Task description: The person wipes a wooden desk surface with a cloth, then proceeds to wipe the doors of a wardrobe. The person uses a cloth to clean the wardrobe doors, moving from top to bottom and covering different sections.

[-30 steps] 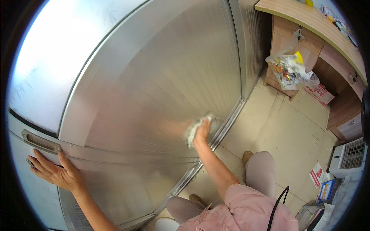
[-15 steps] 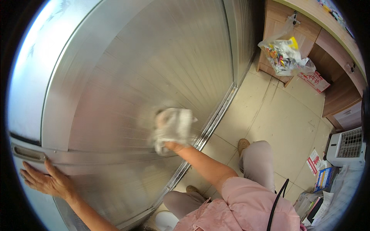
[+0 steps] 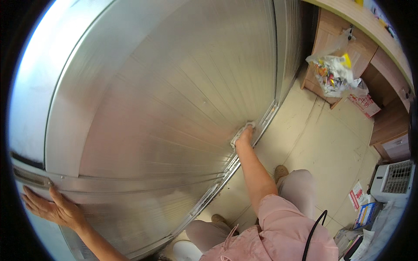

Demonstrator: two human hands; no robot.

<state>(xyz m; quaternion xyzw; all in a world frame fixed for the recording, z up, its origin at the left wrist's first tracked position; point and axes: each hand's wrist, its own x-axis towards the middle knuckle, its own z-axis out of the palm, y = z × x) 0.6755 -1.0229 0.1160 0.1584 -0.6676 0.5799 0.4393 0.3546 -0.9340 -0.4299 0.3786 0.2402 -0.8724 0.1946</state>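
Note:
A large silvery metal sliding door [image 3: 174, 95] with ribbed lines fills the left and middle of the view. My right hand [image 3: 244, 135] presses a whitish cloth [image 3: 237, 135] against the lower part of the door, close to its bottom edge. Part of the cloth is hidden under the hand. At the far left, my left hand [image 3: 54, 209] lies flat on the door's frame with its fingers stretched out, just below a recessed handle [image 3: 30, 176].
A metal floor track [image 3: 228, 169] runs along the door's foot. Beyond it is a tiled floor [image 3: 324, 143]. A clear bag of wrappers [image 3: 334, 74] hangs from a wooden cabinet [image 3: 322, 39]. A grey-white box with a grille [image 3: 392, 180] stands at right, near papers [image 3: 359, 195].
My right hand has moved the cloth right and down the panel, from its middle to near the bottom edge. The left hand stays in place. The view has shifted slightly.

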